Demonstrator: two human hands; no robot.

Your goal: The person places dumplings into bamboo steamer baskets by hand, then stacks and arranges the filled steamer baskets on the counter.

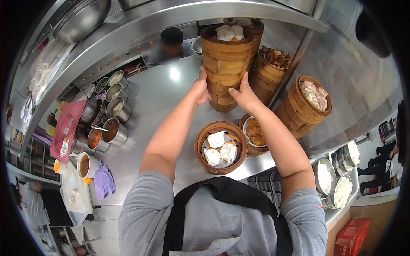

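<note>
A tall stack of bamboo steamers (225, 68) stands at the back of the steel counter, with white buns (229, 32) in its top basket. My left hand (200, 88) presses against the stack's left side, low down. On the right side, my right hand (245, 94) grips it with the thumb across the front. Closer to my body sits a single bamboo steamer (199, 151) holding three white dumplings (227, 151) on a small plate. Partly behind my right forearm is another steamer with fried golden pieces (255, 131) on a plate.
More steamer stacks stand right, one topped with pinkish-white dumplings (314, 94), another with brown pieces (276, 57). Metal pots (115, 131), a pink lid (68, 123) and a purple cloth (103, 181) are left. Rice bowls (325, 177) sit lower right. A person (172, 38) is beyond the counter.
</note>
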